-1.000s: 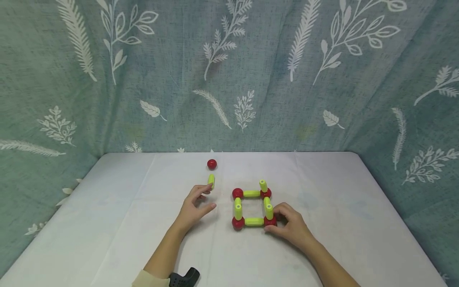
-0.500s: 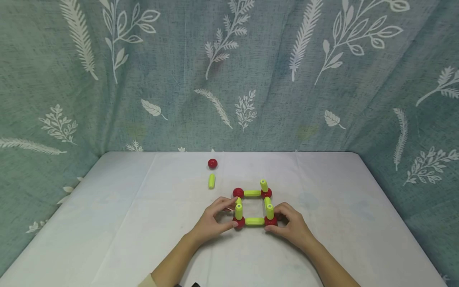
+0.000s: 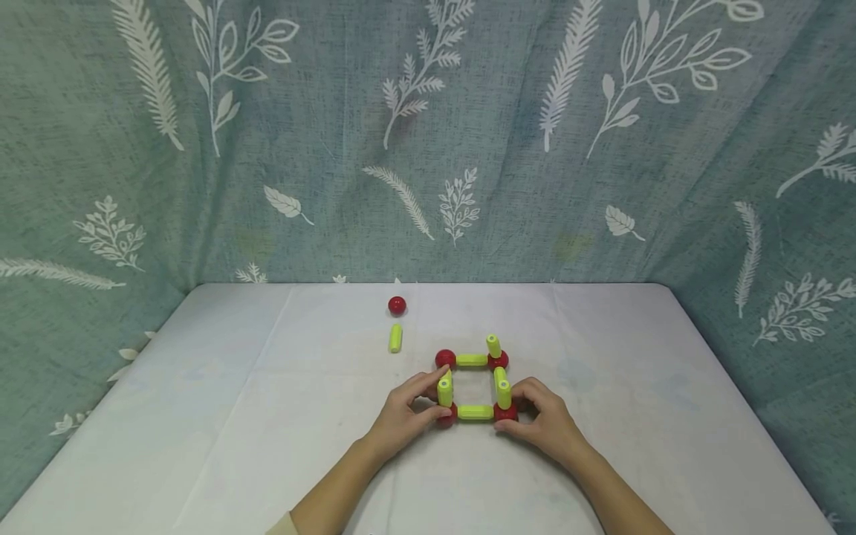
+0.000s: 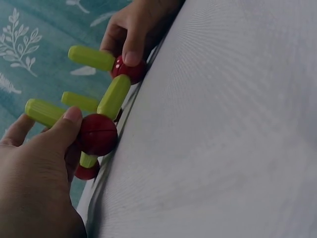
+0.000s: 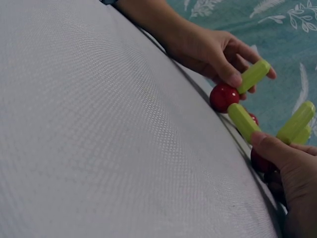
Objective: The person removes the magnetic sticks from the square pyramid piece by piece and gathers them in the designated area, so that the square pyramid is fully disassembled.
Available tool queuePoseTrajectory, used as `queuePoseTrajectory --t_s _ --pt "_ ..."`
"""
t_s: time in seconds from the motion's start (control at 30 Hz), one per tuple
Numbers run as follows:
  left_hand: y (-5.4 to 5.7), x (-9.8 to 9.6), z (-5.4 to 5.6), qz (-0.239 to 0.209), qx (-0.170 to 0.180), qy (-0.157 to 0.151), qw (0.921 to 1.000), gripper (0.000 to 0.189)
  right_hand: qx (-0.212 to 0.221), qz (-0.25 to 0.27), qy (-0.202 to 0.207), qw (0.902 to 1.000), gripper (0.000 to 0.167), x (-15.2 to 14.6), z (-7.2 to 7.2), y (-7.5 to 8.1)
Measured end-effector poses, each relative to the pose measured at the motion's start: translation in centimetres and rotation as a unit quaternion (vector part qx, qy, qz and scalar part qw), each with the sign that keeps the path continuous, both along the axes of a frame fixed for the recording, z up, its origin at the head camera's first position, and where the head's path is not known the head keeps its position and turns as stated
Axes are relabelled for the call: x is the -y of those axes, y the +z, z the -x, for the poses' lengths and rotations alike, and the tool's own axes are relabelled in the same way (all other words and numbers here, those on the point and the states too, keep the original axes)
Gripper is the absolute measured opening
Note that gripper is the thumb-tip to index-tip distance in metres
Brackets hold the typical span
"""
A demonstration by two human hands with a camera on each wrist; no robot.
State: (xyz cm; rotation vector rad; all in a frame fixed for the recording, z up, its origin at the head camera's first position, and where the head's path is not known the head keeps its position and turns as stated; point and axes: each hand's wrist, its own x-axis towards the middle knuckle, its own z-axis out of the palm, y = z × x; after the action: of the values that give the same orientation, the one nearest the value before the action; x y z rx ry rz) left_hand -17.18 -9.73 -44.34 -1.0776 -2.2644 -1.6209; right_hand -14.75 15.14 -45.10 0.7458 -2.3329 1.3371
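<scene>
On the white table stands a square frame of red balls joined by yellow-green rods [image 3: 475, 412]. Upright rods rise from the two near balls and from the far right ball [image 3: 498, 361]. My left hand [image 3: 403, 417] grips the near left ball [image 4: 99, 135], its thumb at the foot of that corner's upright rod [image 3: 445, 392] and the index finger reaching past the rod. With thumb and fingers, my right hand [image 3: 550, 425] holds the near right ball [image 3: 506, 416]. The far left ball [image 3: 445, 359] has no upright rod. The left hand partly covers the left side rod.
Behind the frame and to its left, a loose yellow-green rod [image 3: 395, 338] lies on the table. A loose red ball [image 3: 397, 305] sits just beyond it, near the table's back edge. A green leaf-patterned cloth [image 3: 334, 186] hangs behind and at the sides.
My left hand has moved right and nearer from the loose rod, left lying there, to grip the near left ball. The right hand has stayed on its ball.
</scene>
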Motion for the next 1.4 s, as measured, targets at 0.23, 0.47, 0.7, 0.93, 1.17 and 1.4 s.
queuePoseTrajectory --t_s 0.23,0.47,0.7,0.93,1.17,1.4 --pt "-2.1 0.1 0.8 0.004 -0.018 0.026 0.9995 0.066 0.004 0.001 -0.001 1.0 0.039 0.1 0.0 0.1" --pt "-3.1 0.3 1.4 0.017 -0.095 0.02 0.9952 0.059 0.001 0.001 0.001 1.0 0.039 0.1 0.0 0.1" --pt "-2.0 0.2 1.1 0.01 -0.102 0.016 0.9946 0.058 -0.004 0.002 0.004 1.0 0.039 0.0 0.1 0.0" --pt "-1.7 0.6 1.1 -0.003 -0.004 0.04 0.9992 0.059 -0.003 0.003 0.005 1.0 0.038 0.0 0.1 0.0" --pt "-2.1 1.0 2.0 -0.064 0.153 0.036 0.9855 0.065 -0.004 0.004 0.001 1.0 0.038 -0.1 0.1 0.1" --pt "-1.7 1.2 2.5 -0.072 0.264 0.035 0.9612 0.077 0.005 0.005 0.003 1.0 0.038 0.0 0.1 0.0"
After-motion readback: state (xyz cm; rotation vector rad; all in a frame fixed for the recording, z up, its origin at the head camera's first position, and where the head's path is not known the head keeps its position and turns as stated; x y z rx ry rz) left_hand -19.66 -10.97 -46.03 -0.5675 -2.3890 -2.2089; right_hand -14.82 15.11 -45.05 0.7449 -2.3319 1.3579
